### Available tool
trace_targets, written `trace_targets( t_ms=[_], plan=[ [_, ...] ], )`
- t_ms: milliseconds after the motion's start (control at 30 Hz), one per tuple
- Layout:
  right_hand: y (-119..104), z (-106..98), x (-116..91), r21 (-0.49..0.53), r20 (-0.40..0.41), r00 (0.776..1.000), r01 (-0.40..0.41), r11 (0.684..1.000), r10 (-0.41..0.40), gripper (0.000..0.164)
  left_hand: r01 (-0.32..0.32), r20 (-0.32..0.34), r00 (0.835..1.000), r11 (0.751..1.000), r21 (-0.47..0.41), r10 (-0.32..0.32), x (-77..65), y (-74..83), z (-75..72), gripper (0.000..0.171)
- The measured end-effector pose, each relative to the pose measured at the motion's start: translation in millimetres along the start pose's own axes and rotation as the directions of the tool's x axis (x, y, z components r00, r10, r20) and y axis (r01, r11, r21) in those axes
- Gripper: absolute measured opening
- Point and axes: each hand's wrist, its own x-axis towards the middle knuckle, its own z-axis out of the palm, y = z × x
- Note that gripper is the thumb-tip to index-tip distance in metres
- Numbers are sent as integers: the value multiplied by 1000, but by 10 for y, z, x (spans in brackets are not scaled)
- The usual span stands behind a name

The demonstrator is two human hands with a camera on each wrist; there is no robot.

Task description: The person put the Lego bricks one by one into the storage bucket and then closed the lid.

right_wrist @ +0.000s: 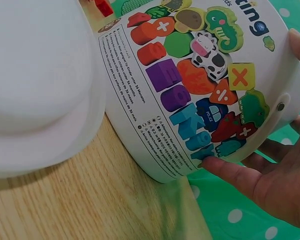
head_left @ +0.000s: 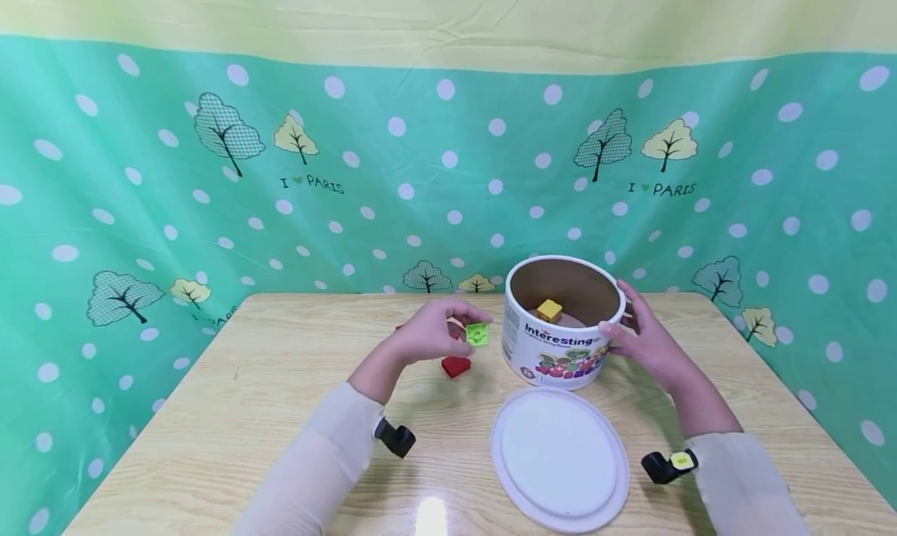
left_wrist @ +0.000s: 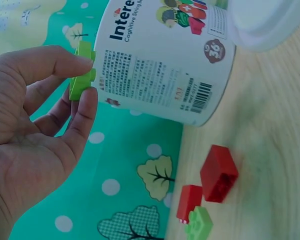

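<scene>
My left hand (head_left: 429, 333) pinches a light green toy block (head_left: 477, 334) between thumb and fingers, just left of a white printed bucket (head_left: 561, 364). In the left wrist view, studs on this green block (left_wrist: 81, 75) face the bucket's wall. My right hand (head_left: 655, 349) holds the bucket's right side near the rim, thumb in front and the other fingers farther back, partly hidden. A yellow block (head_left: 550, 311) lies inside the bucket. On the table below my left hand is a red block (head_left: 455, 365).
A round white lid (head_left: 561, 458) lies on the wooden table (head_left: 231, 419) in front of the bucket. The left wrist view shows another red block (left_wrist: 190, 201) and a second green block (left_wrist: 199, 223). Behind the table hangs a green dotted cloth (head_left: 448, 178).
</scene>
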Motion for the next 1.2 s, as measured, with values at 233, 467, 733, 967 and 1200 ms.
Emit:
trace_targets(
  t_ms=[233,467,733,967,1200],
  plan=[
    [8,-1,2,-6,-4,1000,8,1000,-8,89,-13,-5,1000,999,53,14,143,156,-17,45],
    [-6,-3,-6,-4,-2,1000,1,1000,-1,89,16,7,1000,999,47,-16,266,314,-20,43],
    [-12,-1,-9,-6,-1,1000,-2,1000,2,89,27,8,1000,996,83,-27,474,450,2,43],
    [-8,0,-9,5,-1,1000,-6,1000,6,89,27,37,999,994,110,-31,718,574,41,43],
    [-25,-2,-17,12,0,1000,-8,1000,8,90,47,18,999,990,130,-50,930,640,75,42]
  ],
)
